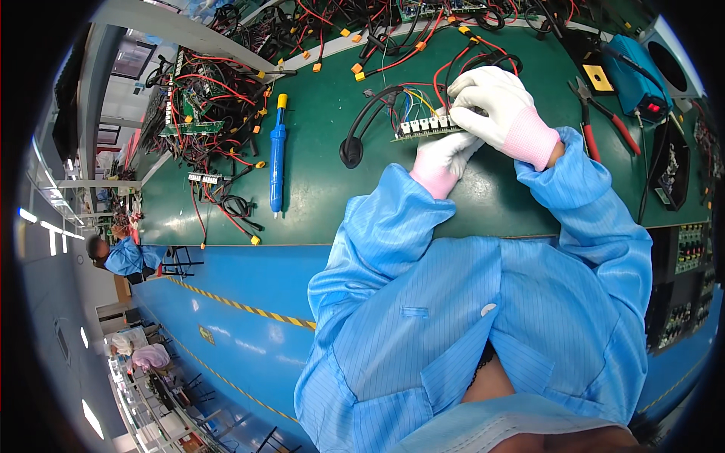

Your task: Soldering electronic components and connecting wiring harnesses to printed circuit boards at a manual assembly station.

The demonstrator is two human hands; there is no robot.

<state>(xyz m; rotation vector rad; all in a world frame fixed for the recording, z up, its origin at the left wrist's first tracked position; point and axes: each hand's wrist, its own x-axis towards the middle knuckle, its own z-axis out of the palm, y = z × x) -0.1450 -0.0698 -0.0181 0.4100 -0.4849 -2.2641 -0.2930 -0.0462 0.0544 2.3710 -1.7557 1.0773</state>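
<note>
A circuit board with a row of white connectors and attached wires is between my gloved hands over the green bench. My left hand holds the board from its near side, fingers partly hidden under my right. My right hand bends over the board's right end, fingers closed at its wires; which piece they pinch is hidden. Red, black and thin coloured wires run from the board. A black cable loop lies to its left, and red and black leads with yellow plugs extend behind it.
A blue desoldering pump lies left on the green bench. Heaped wired boards stand beyond it. Red-handled cutters, a blue soldering station and a black tray are at right. Another person sits far left.
</note>
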